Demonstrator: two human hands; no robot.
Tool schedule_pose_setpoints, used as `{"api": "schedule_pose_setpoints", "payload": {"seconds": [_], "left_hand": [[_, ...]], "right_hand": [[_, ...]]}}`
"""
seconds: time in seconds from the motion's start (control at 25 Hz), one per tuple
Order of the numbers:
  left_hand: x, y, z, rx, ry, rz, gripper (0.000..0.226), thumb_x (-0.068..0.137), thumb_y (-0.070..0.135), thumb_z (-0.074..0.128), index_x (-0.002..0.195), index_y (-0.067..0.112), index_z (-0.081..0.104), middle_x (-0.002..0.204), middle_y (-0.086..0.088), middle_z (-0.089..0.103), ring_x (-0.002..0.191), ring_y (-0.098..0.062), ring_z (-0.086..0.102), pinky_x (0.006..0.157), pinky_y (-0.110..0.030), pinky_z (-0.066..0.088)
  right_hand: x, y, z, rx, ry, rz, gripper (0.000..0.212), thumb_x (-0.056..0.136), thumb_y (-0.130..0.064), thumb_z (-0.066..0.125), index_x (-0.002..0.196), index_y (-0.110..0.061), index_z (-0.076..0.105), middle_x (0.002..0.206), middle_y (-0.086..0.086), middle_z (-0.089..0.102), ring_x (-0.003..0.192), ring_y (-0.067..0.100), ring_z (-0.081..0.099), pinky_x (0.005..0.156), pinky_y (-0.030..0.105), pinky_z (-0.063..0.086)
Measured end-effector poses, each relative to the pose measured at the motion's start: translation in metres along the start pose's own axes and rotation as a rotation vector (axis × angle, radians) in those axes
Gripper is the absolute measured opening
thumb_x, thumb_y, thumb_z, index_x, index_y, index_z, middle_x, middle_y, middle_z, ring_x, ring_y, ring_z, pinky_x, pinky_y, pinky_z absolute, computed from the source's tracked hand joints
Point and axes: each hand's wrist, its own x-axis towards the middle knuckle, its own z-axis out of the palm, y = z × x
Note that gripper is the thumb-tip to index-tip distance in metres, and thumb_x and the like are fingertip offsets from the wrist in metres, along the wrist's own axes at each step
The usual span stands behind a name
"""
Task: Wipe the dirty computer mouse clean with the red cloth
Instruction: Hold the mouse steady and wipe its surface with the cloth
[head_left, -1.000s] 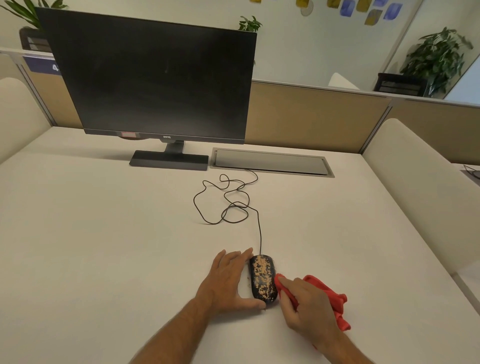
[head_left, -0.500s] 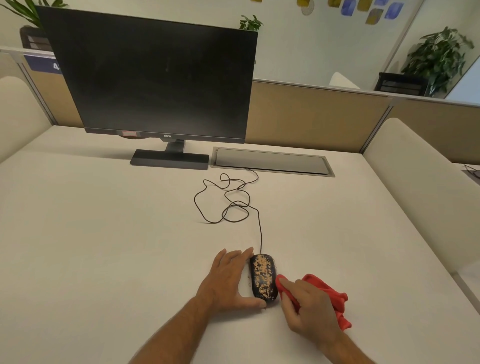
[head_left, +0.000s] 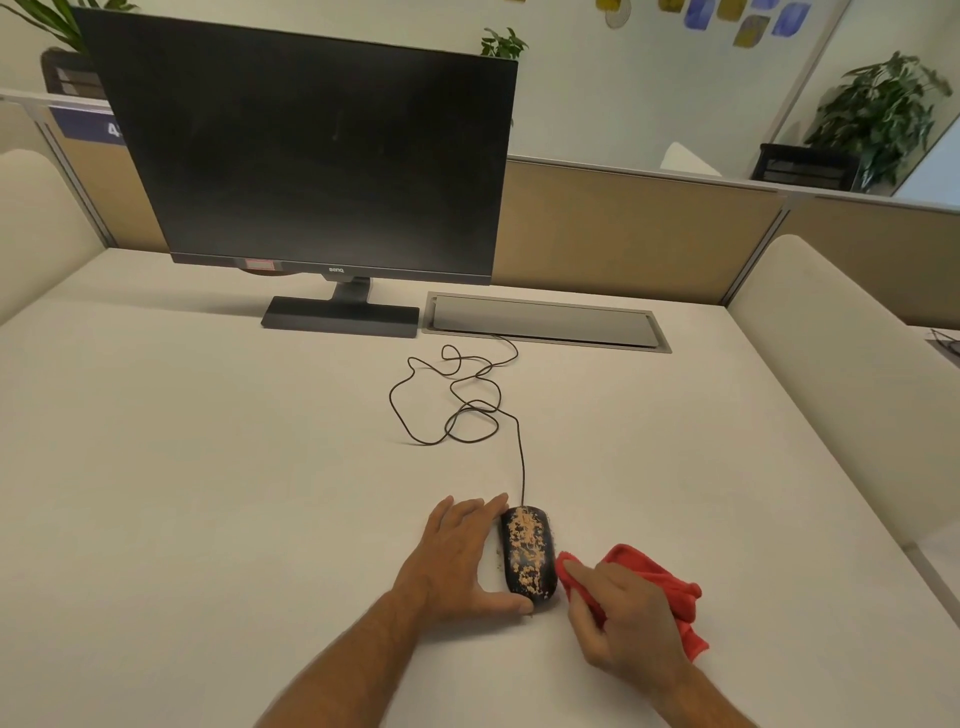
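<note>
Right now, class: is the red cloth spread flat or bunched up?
Bunched. The red cloth sits crumpled under the right hand, one corner pinched at the dirty mouse's right side.

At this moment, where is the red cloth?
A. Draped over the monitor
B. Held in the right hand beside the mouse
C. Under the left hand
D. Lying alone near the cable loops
B: the right hand grips the red cloth just right of the speckled mouse.
</note>
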Motion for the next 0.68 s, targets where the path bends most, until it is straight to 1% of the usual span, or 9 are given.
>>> {"api": "schedule_pose_setpoints", "payload": {"seconds": [0.04, 0.16, 0.2, 0.32, 0.36, 0.44, 0.56, 0.64, 0.68], "left_hand": [[0.000, 0.000, 0.000, -0.003, 0.000, -0.002, 0.131, 0.057, 0.099, 0.052, 0.159, 0.029, 0.007, 0.159, 0.011, 0.028, 0.149, -0.008, 0.013, 0.124, -0.035, -0.006], [-0.001, -0.001, 0.001, -0.004, 0.013, 0.001, 0.132, 0.057, 0.100, 0.051, 0.159, 0.029, 0.007, 0.159, 0.011, 0.030, 0.149, -0.008, 0.013, 0.124, -0.034, -0.007], [0.000, -0.001, 0.002, -0.003, 0.017, 0.003, 0.132, 0.057, 0.100, 0.051, 0.159, 0.029, 0.008, 0.158, 0.012, 0.031, 0.149, -0.008, 0.014, 0.124, -0.034, -0.007], [0.000, -0.001, 0.002, -0.006, 0.021, 0.006, 0.131, 0.056, 0.100, 0.052, 0.159, 0.029, 0.010, 0.158, 0.012, 0.031, 0.149, -0.008, 0.015, 0.124, -0.034, -0.007], [0.000, -0.001, 0.001, -0.008, 0.023, 0.006, 0.132, 0.056, 0.100, 0.052, 0.159, 0.028, 0.010, 0.158, 0.012, 0.031, 0.149, -0.008, 0.015, 0.124, -0.034, -0.007], [0.001, -0.001, 0.001, -0.004, 0.024, 0.007, 0.132, 0.056, 0.100, 0.051, 0.159, 0.027, 0.011, 0.158, 0.012, 0.031, 0.149, -0.008, 0.015, 0.124, -0.034, -0.006], [0.000, -0.001, 0.001, 0.007, 0.022, 0.008, 0.132, 0.056, 0.101, 0.050, 0.159, 0.027, 0.010, 0.158, 0.012, 0.031, 0.149, -0.008, 0.015, 0.124, -0.035, -0.006], [0.000, -0.001, 0.001, 0.006, 0.019, 0.006, 0.132, 0.056, 0.101, 0.049, 0.159, 0.028, 0.010, 0.158, 0.012, 0.031, 0.149, -0.008, 0.015, 0.124, -0.036, -0.005], [0.000, -0.001, 0.001, 0.003, 0.018, 0.005, 0.132, 0.056, 0.101, 0.049, 0.159, 0.028, 0.010, 0.158, 0.012, 0.031, 0.149, -0.008, 0.015, 0.124, -0.036, -0.005]], "right_hand": [[-0.001, 0.001, -0.001, 0.003, -0.014, -0.019, 0.029, 0.078, -0.017, 0.068, 0.106, -0.016, 0.073, 0.064, -0.008, 0.060, 0.054, 0.006, 0.049, 0.045, 0.026, 0.043], [-0.004, 0.003, 0.001, -0.039, -0.123, -0.223, 0.030, 0.076, -0.017, 0.069, 0.106, -0.015, 0.071, 0.062, -0.005, 0.055, 0.054, 0.011, 0.046, 0.047, 0.028, 0.040], [-0.004, 0.005, 0.001, -0.039, -0.117, -0.224, 0.030, 0.075, -0.015, 0.070, 0.105, -0.014, 0.072, 0.062, -0.004, 0.054, 0.053, 0.012, 0.046, 0.047, 0.029, 0.040], [0.002, 0.008, -0.001, -0.022, -0.027, -0.075, 0.029, 0.075, -0.014, 0.070, 0.104, -0.015, 0.073, 0.064, -0.006, 0.057, 0.054, 0.010, 0.050, 0.044, 0.030, 0.044], [0.002, 0.008, -0.001, -0.017, -0.028, -0.075, 0.028, 0.076, -0.015, 0.068, 0.104, -0.015, 0.072, 0.064, -0.006, 0.057, 0.054, 0.010, 0.049, 0.044, 0.030, 0.043], [-0.001, 0.009, 0.001, -0.009, -0.075, -0.189, 0.027, 0.077, -0.016, 0.067, 0.104, -0.014, 0.071, 0.063, -0.004, 0.054, 0.054, 0.012, 0.046, 0.044, 0.031, 0.040], [-0.004, 0.011, 0.002, -0.014, -0.152, -0.358, 0.028, 0.076, -0.015, 0.068, 0.103, -0.013, 0.070, 0.062, -0.001, 0.050, 0.053, 0.016, 0.041, 0.047, 0.029, 0.033], [-0.002, 0.012, 0.001, -0.013, -0.163, -0.386, 0.028, 0.075, -0.015, 0.068, 0.103, -0.014, 0.070, 0.063, -0.001, 0.050, 0.053, 0.016, 0.040, 0.047, 0.028, 0.031], [-0.001, 0.013, 0.000, 0.007, -0.149, -0.364, 0.028, 0.076, -0.014, 0.068, 0.103, -0.014, 0.070, 0.063, -0.002, 0.051, 0.054, 0.015, 0.041, 0.047, 0.028, 0.033]]}}
